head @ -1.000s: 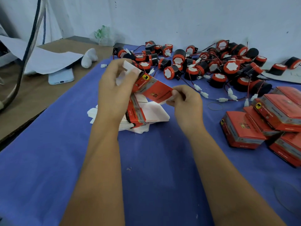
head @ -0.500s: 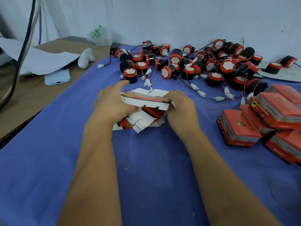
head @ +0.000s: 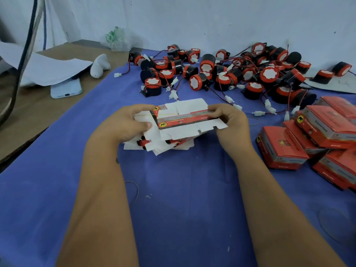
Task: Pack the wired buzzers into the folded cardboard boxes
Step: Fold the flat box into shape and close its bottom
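Flat box [head: 183, 120] held at both ends above the stack [head: 165, 143].

The box lies left to right, its long axis across the view, printed face towards the person. The left hand [head: 123, 124] pinches its left end, the right hand [head: 229, 120] its right. The buzzers [head: 221, 72] lie beyond it, nearer the right hand; closed boxes [head: 316, 135] sit on the right.

Packed boxes [head: 327, 135] are running off the frame's right edge; phone [head: 66, 90] is lying half-hidden under paper [head: 48, 70], upper left.
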The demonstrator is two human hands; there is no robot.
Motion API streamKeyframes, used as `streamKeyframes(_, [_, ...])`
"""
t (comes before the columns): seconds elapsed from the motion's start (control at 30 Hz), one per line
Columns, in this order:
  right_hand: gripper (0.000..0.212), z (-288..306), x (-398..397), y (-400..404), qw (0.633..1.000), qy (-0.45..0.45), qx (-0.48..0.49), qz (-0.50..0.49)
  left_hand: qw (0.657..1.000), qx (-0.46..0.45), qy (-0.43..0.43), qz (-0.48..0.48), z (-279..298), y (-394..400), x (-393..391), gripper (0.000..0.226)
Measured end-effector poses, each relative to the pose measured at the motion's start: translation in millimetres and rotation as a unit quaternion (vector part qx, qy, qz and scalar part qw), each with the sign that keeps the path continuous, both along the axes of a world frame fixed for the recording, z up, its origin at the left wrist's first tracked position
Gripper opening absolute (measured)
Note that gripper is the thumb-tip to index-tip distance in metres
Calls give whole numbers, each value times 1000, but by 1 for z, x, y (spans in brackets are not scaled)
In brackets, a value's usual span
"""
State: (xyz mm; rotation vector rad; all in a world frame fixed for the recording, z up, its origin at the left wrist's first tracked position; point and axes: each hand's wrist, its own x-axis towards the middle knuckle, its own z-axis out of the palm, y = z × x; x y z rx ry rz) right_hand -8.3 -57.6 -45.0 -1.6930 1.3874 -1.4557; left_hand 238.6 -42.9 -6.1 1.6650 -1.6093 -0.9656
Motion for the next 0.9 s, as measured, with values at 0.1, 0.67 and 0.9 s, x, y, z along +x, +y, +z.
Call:
streamKeyframes(0.1, [33, 6, -4, 2, 987, -134, 45, 70, 995, -29, -31, 86, -7, -4, -7, 29])
streamKeyframes(0.67, [29, 7, -32, -2, 903, -403, 54, -143, 878, -281, -386, -43, -8, 6, -125, 32])
streamKeyframes(0.9, [27, 7, -55, 12, 914, -358, 43, -187, 881, -190, -434, -8, -29, -9, -105, 33])
